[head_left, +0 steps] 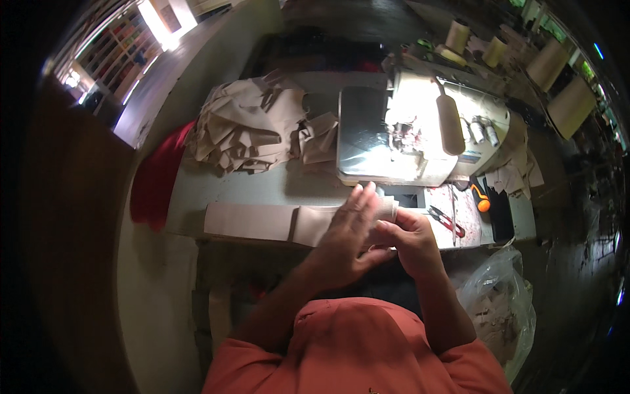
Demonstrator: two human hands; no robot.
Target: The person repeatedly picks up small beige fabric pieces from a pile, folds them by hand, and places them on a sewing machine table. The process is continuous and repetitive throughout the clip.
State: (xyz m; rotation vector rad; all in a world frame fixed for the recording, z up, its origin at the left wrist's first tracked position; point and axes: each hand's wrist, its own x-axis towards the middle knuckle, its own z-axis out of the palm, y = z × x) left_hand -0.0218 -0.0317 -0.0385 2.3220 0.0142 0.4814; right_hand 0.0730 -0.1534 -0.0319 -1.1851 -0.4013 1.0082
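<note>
A long beige fabric strip [249, 222] lies along the front edge of the white worktable, with a folded piece overlapping its middle. My left hand [344, 231] rests over the strip's right part, fingers stretched out and pointing away from me. Beside it, my right hand [417, 244] is closed on the right end of the fabric, thumb and fingers pinching it. Several fabric layers show at that end, partly covered by my hands. Just beyond stands a sewing machine [487, 118] under a bright light; glare hides its needle area.
A heap of beige fabric pieces [243, 125] lies at the back left, near red cloth [157, 180]. Red-handled thread snips [448, 221], an orange item [483, 205] and a dark flat object [502, 217] lie right. A clear plastic bag [508, 302] hangs below; thread cones [551, 64] stand behind.
</note>
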